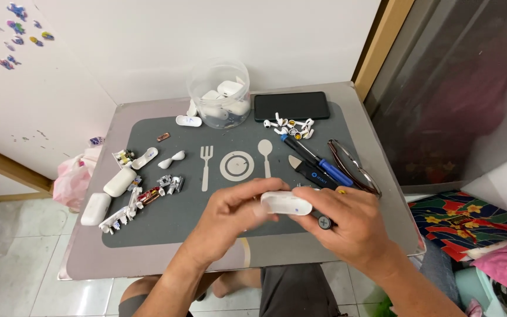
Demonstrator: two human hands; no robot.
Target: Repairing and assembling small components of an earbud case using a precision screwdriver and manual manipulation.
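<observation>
At the left edge of the grey mat (148, 226) on the worktop (89, 264) lie two white earbud cases (108, 195) and a scatter of small dismantled parts (148, 191). At centre front, the left hand (230, 214) pinches one end of a white case shell (287, 203) between thumb and fingers, held just above the mat — the right hand (353, 223) grips its other end and also closes around a dark-handled tool (324, 222). Further right lie a blue-handled screwdriver (318, 161) and a pair of glasses (353, 165); behind them — a clear jar (221, 94) and a black phone (291, 106).
</observation>
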